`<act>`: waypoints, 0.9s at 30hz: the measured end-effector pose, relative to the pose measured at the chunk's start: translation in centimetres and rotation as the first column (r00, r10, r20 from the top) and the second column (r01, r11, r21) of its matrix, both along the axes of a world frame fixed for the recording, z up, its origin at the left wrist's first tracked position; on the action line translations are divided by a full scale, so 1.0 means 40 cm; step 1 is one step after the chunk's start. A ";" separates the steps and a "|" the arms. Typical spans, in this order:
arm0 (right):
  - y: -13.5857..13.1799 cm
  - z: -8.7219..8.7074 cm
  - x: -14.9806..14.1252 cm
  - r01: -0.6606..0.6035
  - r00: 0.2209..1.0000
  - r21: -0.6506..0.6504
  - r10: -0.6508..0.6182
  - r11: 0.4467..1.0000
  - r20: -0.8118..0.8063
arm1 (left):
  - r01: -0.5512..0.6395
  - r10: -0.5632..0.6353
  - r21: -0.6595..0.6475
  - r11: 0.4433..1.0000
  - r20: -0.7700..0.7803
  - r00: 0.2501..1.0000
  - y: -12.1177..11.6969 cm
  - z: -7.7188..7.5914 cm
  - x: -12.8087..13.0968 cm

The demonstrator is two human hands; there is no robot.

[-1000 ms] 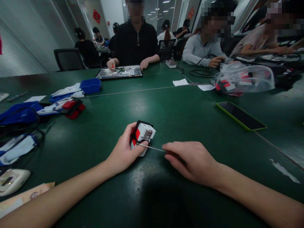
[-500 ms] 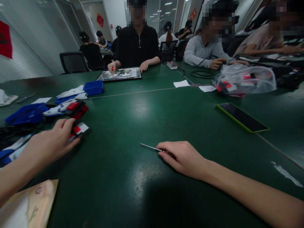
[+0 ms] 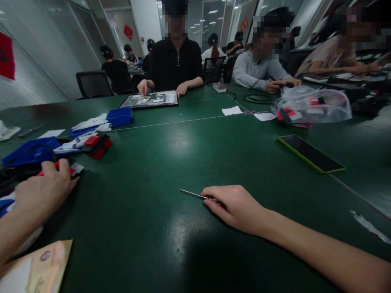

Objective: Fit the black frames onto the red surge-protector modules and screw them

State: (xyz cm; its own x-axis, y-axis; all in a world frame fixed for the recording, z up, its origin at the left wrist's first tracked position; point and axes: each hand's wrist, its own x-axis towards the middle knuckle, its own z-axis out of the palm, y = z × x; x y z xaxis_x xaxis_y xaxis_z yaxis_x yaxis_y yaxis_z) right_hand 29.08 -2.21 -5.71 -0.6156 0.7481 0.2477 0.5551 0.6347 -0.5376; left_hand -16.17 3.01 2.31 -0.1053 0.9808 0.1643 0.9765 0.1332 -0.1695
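My right hand [image 3: 232,207] rests on the green table [image 3: 146,162], its fingers closed around a thin screwdriver [image 3: 193,194]. The metal shaft points left, and most of the handle is hidden in the palm. At the left, my left hand [image 3: 44,193] grips a small red item with a pale grey tab [image 3: 77,167]; its exact kind is unclear. Just beyond that hand lies a red and black block-like item [image 3: 98,145]. Blue and white gloves [image 3: 75,143] and a blue tray-like piece [image 3: 33,150] are close by.
A printed tan envelope [image 3: 39,264] lies at the near left. To the right are a green-edged phone [image 3: 310,152] and a clear plastic bag [image 3: 330,106] with red items inside. Across the table, a person in black works on a flat panel [image 3: 152,100].
My left hand has moved left with the red item, away from the red and black block. My right hand keeps its place with the screwdriver. The view has shifted slightly.
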 end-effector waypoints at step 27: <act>0.011 0.000 0.014 -0.048 0.999 -0.084 0.049 0.995 0.009 | -0.130 0.142 -0.222 0.966 0.038 0.989 0.361 0.036 0.088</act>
